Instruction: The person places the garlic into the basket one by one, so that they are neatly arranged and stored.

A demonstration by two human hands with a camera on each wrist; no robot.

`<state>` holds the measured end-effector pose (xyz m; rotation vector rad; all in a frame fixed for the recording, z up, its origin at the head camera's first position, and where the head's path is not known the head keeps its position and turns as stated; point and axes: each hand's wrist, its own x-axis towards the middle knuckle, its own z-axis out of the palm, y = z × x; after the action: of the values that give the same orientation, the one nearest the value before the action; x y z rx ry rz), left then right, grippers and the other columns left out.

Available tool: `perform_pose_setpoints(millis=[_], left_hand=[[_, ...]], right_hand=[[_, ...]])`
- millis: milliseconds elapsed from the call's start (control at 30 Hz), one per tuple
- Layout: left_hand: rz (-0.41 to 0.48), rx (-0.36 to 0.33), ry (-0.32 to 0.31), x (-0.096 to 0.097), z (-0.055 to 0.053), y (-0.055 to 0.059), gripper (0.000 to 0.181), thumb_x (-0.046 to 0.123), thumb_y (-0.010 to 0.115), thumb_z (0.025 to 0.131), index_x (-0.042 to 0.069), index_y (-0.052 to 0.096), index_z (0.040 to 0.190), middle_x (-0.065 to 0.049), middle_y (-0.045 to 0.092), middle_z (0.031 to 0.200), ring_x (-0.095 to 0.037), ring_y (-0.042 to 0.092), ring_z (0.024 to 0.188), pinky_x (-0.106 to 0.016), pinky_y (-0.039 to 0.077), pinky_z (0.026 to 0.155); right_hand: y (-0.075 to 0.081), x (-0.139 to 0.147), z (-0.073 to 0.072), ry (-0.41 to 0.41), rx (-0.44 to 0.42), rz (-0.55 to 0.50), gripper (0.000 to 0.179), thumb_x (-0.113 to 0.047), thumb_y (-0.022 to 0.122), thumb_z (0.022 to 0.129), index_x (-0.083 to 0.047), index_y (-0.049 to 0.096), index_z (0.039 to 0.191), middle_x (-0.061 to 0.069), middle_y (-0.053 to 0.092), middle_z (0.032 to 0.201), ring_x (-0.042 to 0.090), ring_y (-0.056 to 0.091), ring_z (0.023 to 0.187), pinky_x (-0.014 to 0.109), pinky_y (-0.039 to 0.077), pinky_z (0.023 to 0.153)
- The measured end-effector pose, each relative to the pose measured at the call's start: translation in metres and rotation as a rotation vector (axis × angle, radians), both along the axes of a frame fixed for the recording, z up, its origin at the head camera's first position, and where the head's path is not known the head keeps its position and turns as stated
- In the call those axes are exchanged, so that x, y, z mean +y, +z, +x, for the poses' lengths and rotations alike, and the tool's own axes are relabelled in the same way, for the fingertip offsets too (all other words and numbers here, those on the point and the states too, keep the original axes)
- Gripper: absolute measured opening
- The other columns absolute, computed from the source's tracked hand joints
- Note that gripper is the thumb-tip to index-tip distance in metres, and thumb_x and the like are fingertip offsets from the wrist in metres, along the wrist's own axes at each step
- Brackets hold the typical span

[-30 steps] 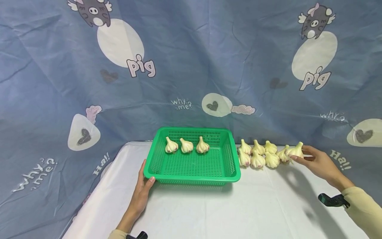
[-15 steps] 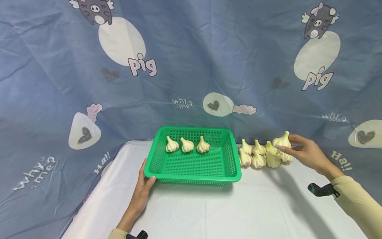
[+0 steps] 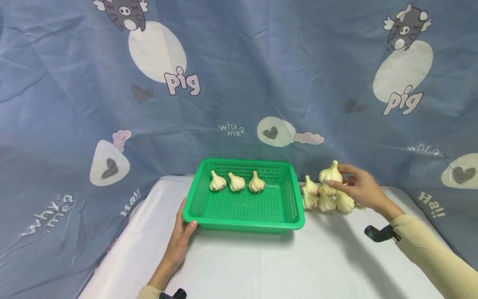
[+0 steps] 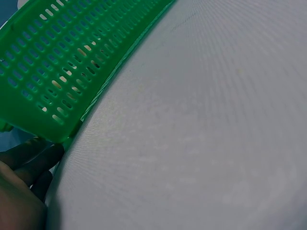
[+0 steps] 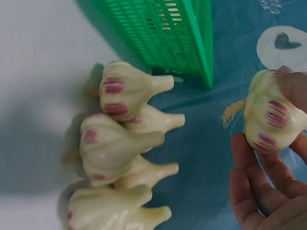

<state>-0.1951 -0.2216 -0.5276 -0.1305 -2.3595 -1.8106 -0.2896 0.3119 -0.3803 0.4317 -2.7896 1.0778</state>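
My right hand (image 3: 362, 189) holds a white garlic bulb (image 3: 330, 175) by its sides, raised above other bulbs. In the right wrist view this bulb (image 5: 271, 115) shows purple streaks and a tuft of dry roots, with thumb and fingers around it. On the left, my left hand (image 3: 178, 241) holds the near left corner of a green plastic basket (image 3: 244, 225), thumb at the rim and fingers along the outer side. Inside the basket, three garlic bulbs stand in a row toward the back, one of them the right-hand bulb (image 3: 256, 182).
Several more garlic bulbs (image 3: 326, 202) sit close together on the white cloth (image 3: 239, 265), right of the basket. A blue curtain (image 3: 224, 95) with pig prints hangs behind the table.
My right hand has carried the garlic bulb leftward and upward over the group, closer to the basket. My left hand stays at the basket's corner. The view has shifted slightly.
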Motion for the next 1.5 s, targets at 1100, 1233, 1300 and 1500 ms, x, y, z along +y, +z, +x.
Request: perform_pose_setpoints(millis=[1100, 1233, 1300, 1500], left_hand=[[0.026, 0.024, -0.011, 0.002, 0.000, 0.000, 0.072, 0.025, 0.047, 0.112, 0.036, 0.009, 0.172, -0.008, 0.006, 0.180, -0.040, 0.003, 0.166, -0.075, 0.003, 0.126], [0.023, 0.026, -0.009, 0.001, 0.000, -0.001, 0.072, 0.025, 0.047, 0.112, 0.036, 0.008, 0.172, -0.008, 0.006, 0.180, -0.040, 0.003, 0.166, -0.075, 0.003, 0.126], [0.020, 0.021, -0.006, 0.002, 0.000, -0.001, 0.072, 0.027, 0.047, 0.112, 0.036, 0.008, 0.172, -0.008, 0.006, 0.180, -0.040, 0.002, 0.166, -0.075, 0.003, 0.126], [0.025, 0.019, -0.005, 0.002, 0.000, -0.001, 0.071, 0.028, 0.046, 0.112, 0.035, 0.008, 0.172, -0.008, 0.006, 0.180, -0.041, 0.002, 0.166, -0.076, 0.003, 0.126]], right_hand=[[0.003, -0.100, -0.062, 0.097, -0.003, -0.065, 0.058, -0.039, 0.089, 0.087, -0.006, 0.072, 0.132, 0.016, 0.077, 0.123, 0.031, 0.077, 0.105, 0.044, 0.063, 0.092], [-0.002, -0.111, -0.070, 0.107, -0.020, -0.047, 0.063, -0.040, 0.091, 0.085, -0.005, 0.071, 0.133, 0.017, 0.076, 0.126, 0.032, 0.077, 0.106, 0.047, 0.063, 0.091], [-0.004, -0.116, -0.074, 0.114, -0.029, -0.040, 0.063, -0.040, 0.091, 0.084, -0.005, 0.072, 0.133, 0.016, 0.076, 0.127, 0.032, 0.077, 0.105, 0.047, 0.063, 0.090], [-0.010, -0.127, -0.085, 0.110, -0.060, 0.013, 0.060, -0.040, 0.092, 0.082, -0.007, 0.074, 0.130, 0.012, 0.078, 0.123, 0.029, 0.076, 0.107, 0.046, 0.063, 0.088]])
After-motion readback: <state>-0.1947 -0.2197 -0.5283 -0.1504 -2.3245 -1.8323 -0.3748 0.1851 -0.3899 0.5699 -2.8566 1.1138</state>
